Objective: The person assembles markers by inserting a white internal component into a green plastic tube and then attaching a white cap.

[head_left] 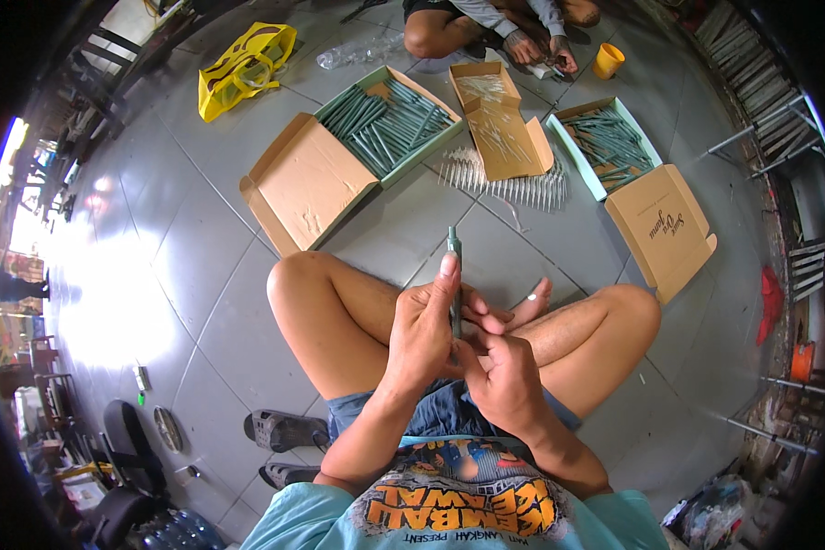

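My left hand (420,330) is wrapped round a slim dark green click pen (455,240), thumb pressed along its side. The pen stands roughly upright with its push-button end pointing away from me. Just below, my right hand (506,378) pinches at the pen's lower end; the fingers hide that tip. Beyond my crossed legs, an open box (419,161) holds many green pens or pen barrels. A second open box (598,180) of similar green pieces lies to the right. Between them sits a cardboard tray (522,171) with thin clear pieces.
A row of thin clear sticks (513,191) lies on the tiles before the tray. Farther off are a yellow bag (245,73), clear plastic (357,51), an orange cup (608,61) and another person's hands (541,53). Black sandals (289,431) lie at my left.
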`<control>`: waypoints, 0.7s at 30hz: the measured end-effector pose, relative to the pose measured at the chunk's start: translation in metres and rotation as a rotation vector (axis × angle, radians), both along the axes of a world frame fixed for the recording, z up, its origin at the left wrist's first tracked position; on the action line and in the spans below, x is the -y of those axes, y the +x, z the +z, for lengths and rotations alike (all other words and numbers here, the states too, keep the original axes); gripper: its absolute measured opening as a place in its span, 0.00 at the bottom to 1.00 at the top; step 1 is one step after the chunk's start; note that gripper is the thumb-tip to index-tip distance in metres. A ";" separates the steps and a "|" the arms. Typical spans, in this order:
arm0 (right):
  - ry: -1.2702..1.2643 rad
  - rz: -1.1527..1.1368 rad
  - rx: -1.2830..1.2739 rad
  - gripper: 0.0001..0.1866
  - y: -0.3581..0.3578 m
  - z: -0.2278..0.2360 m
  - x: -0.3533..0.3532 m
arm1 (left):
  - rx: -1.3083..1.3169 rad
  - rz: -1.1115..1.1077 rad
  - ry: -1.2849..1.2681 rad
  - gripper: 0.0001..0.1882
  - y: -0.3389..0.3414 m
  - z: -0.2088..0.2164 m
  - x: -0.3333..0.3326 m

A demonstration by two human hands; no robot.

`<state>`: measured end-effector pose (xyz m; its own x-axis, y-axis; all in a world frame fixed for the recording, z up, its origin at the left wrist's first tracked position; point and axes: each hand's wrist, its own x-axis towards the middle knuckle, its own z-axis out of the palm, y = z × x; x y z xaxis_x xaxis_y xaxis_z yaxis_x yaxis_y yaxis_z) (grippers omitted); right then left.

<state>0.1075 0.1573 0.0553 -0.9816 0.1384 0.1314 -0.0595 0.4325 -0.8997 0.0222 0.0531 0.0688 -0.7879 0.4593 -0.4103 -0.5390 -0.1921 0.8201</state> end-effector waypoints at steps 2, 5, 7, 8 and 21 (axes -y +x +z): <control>0.010 -0.042 -0.005 0.11 0.001 -0.003 0.005 | 0.004 0.013 -0.047 0.34 -0.001 0.002 0.000; 0.004 -0.016 -0.031 0.11 0.000 -0.001 0.009 | 0.051 0.038 -0.069 0.36 -0.003 0.009 -0.002; -0.014 -0.019 -0.045 0.12 -0.001 -0.001 0.012 | 0.131 0.037 -0.053 0.37 -0.005 0.004 -0.002; -0.031 -0.008 -0.021 0.12 0.000 -0.001 0.013 | 0.172 0.038 -0.044 0.38 -0.006 0.001 -0.001; -0.730 0.146 0.326 0.12 -0.004 -0.004 -0.005 | 0.511 -0.226 0.586 0.42 -0.032 -0.031 0.007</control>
<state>0.1030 0.1623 0.0512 -0.9697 -0.0534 -0.2382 0.2438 -0.2616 -0.9339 -0.0101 0.0464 0.0375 -0.4310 0.8369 -0.3375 -0.8969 -0.3563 0.2619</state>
